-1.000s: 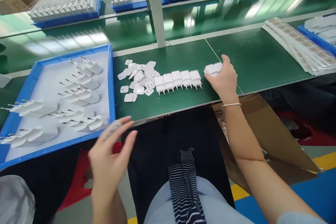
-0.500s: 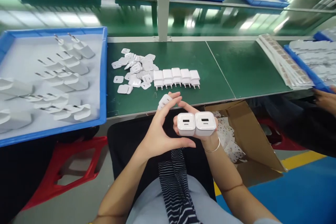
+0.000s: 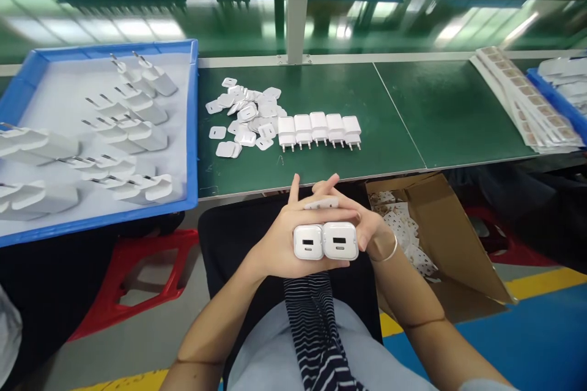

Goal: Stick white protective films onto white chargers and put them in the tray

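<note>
Two white USB chargers (image 3: 324, 241) sit side by side in front of me, their port ends facing up toward the camera. My left hand (image 3: 287, 235) is closed around them, fingers above and thumb below. A small white piece (image 3: 321, 203) with dots along its edge rests across the back of the left fingers. My right hand (image 3: 367, 223) meets the chargers at their right end, its thumb by that side and its other fingers stretched behind the left ones. Its fingers are partly hidden. On the bench beyond lie a heap of white port covers (image 3: 250, 113) and a row of white plug adapters (image 3: 320, 130).
A blue tray (image 3: 193, 122) of upright chargers stands on the left. Labelled white strips (image 3: 527, 104) and another blue tray (image 3: 557, 98) are at the right. Under the green bench (image 3: 403, 122), a cardboard box (image 3: 452, 238) holds white scraps. A red stool (image 3: 151, 263) stands lower left.
My left hand has closed around the two chargers, which moved slightly left and down. My right hand's fingers have spread out from around them. The view has shifted slightly left.
</note>
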`<move>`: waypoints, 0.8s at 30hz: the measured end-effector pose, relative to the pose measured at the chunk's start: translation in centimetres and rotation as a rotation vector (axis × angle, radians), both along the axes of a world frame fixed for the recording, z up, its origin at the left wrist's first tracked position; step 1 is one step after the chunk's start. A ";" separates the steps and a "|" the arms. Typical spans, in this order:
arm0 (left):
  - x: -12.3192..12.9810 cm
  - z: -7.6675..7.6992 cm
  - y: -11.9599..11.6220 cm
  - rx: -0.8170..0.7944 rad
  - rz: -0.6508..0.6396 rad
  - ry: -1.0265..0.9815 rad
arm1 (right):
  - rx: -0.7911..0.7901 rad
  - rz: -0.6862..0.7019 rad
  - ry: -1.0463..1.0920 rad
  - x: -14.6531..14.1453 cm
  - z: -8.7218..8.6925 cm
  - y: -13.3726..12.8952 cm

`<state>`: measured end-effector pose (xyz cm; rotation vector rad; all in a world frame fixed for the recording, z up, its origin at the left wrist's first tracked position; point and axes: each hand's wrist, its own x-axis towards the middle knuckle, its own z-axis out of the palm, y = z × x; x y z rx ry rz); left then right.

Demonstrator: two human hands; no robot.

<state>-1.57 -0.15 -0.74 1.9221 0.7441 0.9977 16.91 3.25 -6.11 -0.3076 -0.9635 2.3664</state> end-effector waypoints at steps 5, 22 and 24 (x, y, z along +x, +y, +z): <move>0.3 0.2 -0.3 -0.024 0.102 -0.047 | 0.323 -0.289 -0.242 2.5 2.8 1.0; 0.5 -0.4 -0.5 -0.093 0.151 0.012 | 1.129 -0.985 -1.036 3.2 8.1 0.2; 0.7 -0.8 -0.5 -0.059 0.231 0.001 | 1.010 -1.102 -1.057 3.0 8.0 -1.1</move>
